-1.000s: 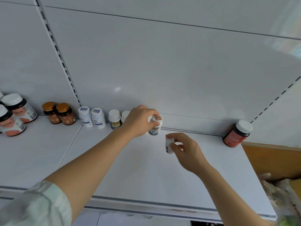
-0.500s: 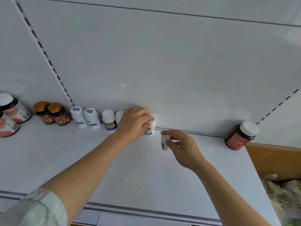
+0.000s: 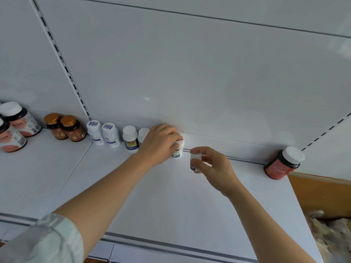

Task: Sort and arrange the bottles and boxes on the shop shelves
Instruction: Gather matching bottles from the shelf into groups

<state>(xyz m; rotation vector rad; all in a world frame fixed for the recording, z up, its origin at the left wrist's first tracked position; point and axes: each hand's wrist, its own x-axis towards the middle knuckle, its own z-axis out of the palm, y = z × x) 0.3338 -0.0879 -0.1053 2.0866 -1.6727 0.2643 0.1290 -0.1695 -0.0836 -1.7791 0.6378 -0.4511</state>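
My left hand [image 3: 161,143] grips a small white bottle with a dark label [image 3: 177,151], standing it at the back of the white shelf [image 3: 171,202]. My right hand [image 3: 214,168] holds another small white bottle [image 3: 195,161] just to the right, slightly in front. Along the back wall to the left stand a white bottle with a blue-yellow label [image 3: 130,137], a half-hidden white bottle [image 3: 143,133], two white bottles with blue print [image 3: 103,134] and two brown bottles with gold caps [image 3: 64,127].
Two large dark jars with white lids [image 3: 14,126] stand at the far left. A red-labelled jar with a white lid [image 3: 283,163] sits at the shelf's right end. A brown cardboard box [image 3: 322,198] with packaging lies lower right.
My left hand has carried its bottle back against the wall and set it beside the row. My right hand has followed towards the wall with its bottle.
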